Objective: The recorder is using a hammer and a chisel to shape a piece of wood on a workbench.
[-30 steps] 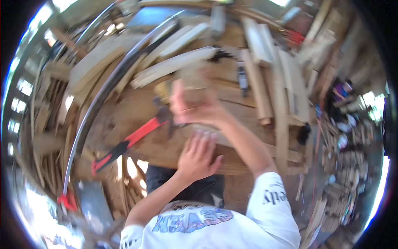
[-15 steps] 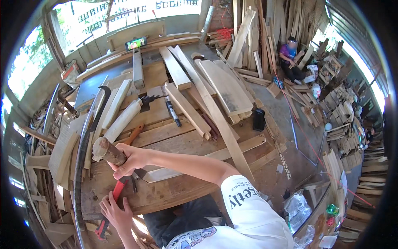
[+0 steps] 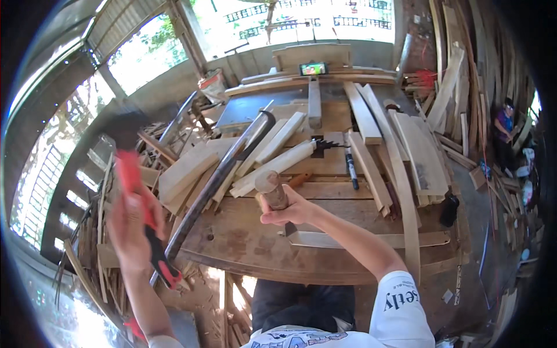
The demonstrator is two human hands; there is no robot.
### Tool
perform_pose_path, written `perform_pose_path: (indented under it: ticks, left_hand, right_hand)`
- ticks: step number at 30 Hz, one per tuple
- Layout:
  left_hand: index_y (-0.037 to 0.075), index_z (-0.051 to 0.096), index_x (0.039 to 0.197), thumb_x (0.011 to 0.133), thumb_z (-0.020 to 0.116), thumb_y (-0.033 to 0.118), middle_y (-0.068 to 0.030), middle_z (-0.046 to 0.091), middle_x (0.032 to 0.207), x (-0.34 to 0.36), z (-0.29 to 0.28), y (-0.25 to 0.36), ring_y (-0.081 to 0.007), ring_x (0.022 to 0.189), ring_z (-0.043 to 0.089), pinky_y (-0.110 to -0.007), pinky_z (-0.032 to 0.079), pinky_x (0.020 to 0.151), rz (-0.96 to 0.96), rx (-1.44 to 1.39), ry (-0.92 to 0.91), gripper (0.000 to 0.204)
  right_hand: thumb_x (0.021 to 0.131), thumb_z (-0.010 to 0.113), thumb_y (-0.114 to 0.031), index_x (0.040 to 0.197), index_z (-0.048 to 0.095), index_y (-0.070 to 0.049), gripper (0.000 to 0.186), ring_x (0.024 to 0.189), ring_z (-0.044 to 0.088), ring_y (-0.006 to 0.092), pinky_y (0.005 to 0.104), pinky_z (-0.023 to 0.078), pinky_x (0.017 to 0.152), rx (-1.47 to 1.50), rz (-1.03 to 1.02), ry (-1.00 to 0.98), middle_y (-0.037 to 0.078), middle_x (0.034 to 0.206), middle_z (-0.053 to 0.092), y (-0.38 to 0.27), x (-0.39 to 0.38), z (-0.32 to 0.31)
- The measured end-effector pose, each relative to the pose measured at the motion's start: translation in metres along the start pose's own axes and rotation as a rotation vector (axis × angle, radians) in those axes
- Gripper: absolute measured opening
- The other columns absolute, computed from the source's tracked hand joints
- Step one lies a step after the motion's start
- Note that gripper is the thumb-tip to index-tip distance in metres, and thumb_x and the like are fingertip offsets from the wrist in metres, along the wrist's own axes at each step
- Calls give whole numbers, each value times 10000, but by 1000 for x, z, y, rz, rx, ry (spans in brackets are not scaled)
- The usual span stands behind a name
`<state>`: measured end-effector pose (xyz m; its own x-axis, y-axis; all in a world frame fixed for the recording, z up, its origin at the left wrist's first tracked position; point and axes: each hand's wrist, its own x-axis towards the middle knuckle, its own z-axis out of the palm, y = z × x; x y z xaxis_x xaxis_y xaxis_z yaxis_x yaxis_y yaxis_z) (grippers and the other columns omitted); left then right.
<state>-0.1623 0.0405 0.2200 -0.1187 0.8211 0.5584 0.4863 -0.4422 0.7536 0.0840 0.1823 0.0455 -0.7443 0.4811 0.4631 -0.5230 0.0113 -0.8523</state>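
Lifted since earlier: hammer [image 3: 130, 174], red-and-black-handled, dark-headed, motion-blurred, gripped in left hand [image 3: 129, 235]; right hand [image 3: 290, 209] clasps round-topped wooden-handled chisel [image 3: 274, 194].

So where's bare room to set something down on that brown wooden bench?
On the bench, the front left is bare between the long dark curved pole and thin pale wooden strip, as is the near edge. Pale wooden planks crowd the back.

A blurred red-and-black hammer [image 3: 129, 169] tilts head-up at left; a wooden-handled chisel [image 3: 274, 195] leans blade-down over the workbench [image 3: 229, 235].
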Motion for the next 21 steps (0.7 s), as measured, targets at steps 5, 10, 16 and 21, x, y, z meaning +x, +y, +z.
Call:
perform_pose_path:
  ticks: [5, 10, 16, 21]
  left_hand:
    - [12, 527, 992, 1035, 409, 327, -9, 431, 532, 26, 20, 76, -97, 412, 428, -246, 332, 394, 151, -84, -182, 339]
    - [4, 586, 1043, 956, 532, 166, -48, 555, 589, 23, 25, 79, -107, 540, 553, -342, 391, 448, -438, 653, -586, 191]
    - [95, 543, 963, 1025, 368, 422, 29, 447, 620, 23, -49, 121, -28, 423, 351, -203, 225, 344, 210, 0, 97, 377]
    - [104, 562, 939, 1023, 383, 397, 17, 444, 606, 24, -42, 94, -60, 436, 371, -218, 262, 376, 34, 93, -4, 354]
  right_hand:
    - [851, 757, -204, 701, 491, -89, 326, 448, 438, 63, 250, 316, 433, -117, -13, 55, -32, 516, 464, -5, 0, 4]
    - [860, 735, -179, 687, 483, -96, 318, 450, 435, 59, 248, 307, 427, -163, -45, -22, -46, 521, 458, -7, -2, 4]
    - [847, 735, -141, 693, 477, -89, 304, 446, 414, 65, 252, 293, 423, -16, -4, 14, -34, 532, 449, -4, 0, -4]
    - [843, 729, -129, 692, 477, -87, 296, 474, 436, 68, 246, 307, 438, -86, -13, 13, -28, 546, 470, -4, -1, 0]
